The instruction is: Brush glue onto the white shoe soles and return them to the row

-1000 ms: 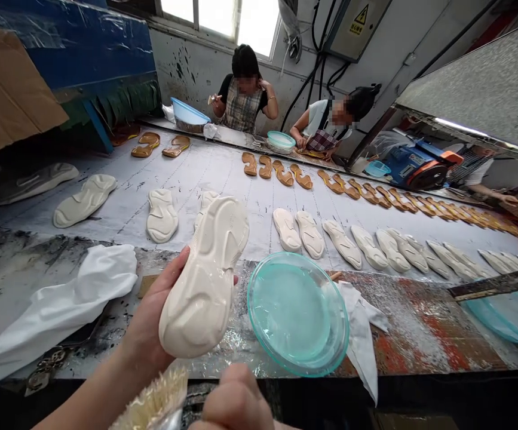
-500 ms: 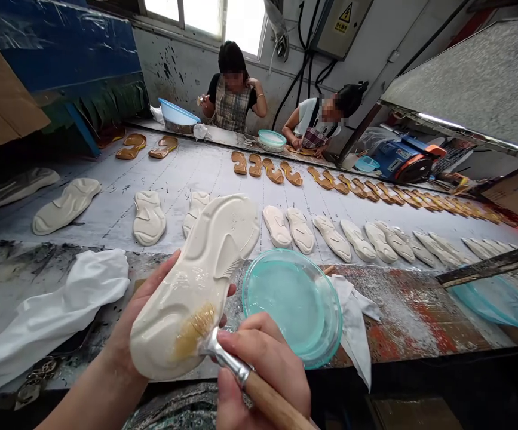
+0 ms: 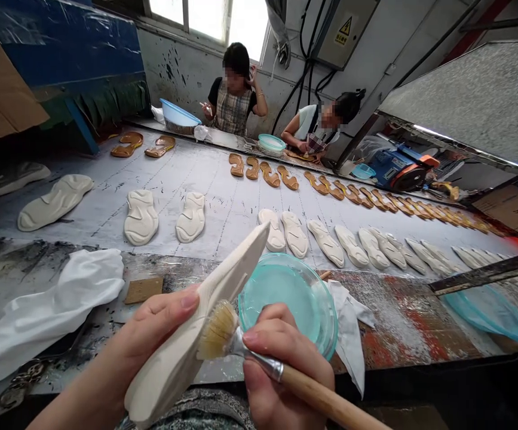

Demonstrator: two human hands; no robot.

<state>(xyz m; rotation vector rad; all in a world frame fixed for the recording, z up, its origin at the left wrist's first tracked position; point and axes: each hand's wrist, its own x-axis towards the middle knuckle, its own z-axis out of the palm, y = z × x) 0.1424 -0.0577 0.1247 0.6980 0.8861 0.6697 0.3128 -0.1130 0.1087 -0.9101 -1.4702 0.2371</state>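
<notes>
My left hand grips a cream-white shoe sole, which is tilted up on its edge, thumb on its upper side. In my right hand is a brush with a wooden handle and a metal collar; its yellowish bristles touch the side of the sole. Just beyond the hands stands a round teal bowl of pale liquid, partly covered by the sole and my right hand. Behind it, more cream soles lie in a row on the white belt.
Brown sole pieces line the belt's far side. Two people sit or stand behind it. A white cloth lies at left, another cloth right of the bowl. Another teal basin is at right.
The sole has turned from showing its broad face to standing on edge, with my left thumb now across it. The brush has moved slightly right and up. Soles on the belt have shifted slightly left.
</notes>
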